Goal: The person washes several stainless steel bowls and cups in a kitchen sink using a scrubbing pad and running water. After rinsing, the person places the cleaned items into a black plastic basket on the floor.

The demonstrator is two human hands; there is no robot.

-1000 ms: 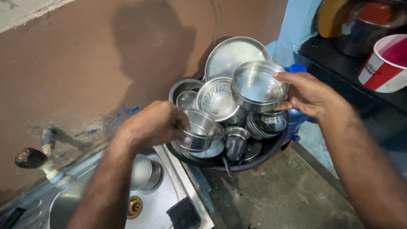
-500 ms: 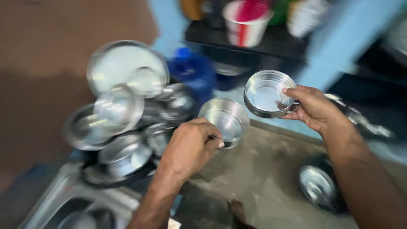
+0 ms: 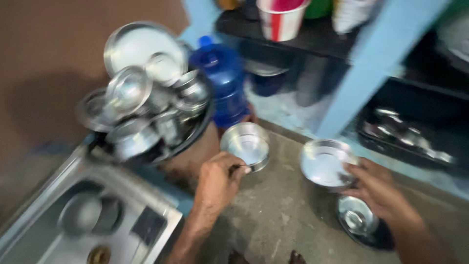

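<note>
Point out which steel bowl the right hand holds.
The wider, shallow bowl pinched by the right hand; the left hand holds the deeper one.

Both forearms bare, no sleeves, rings or wristbands visible.

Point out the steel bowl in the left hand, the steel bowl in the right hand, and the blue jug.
left bowl (image 3: 245,145): head view, on its inner base.
right bowl (image 3: 322,164): head view, on its inner base.
blue jug (image 3: 225,80): head view, on its shoulder.
</note>
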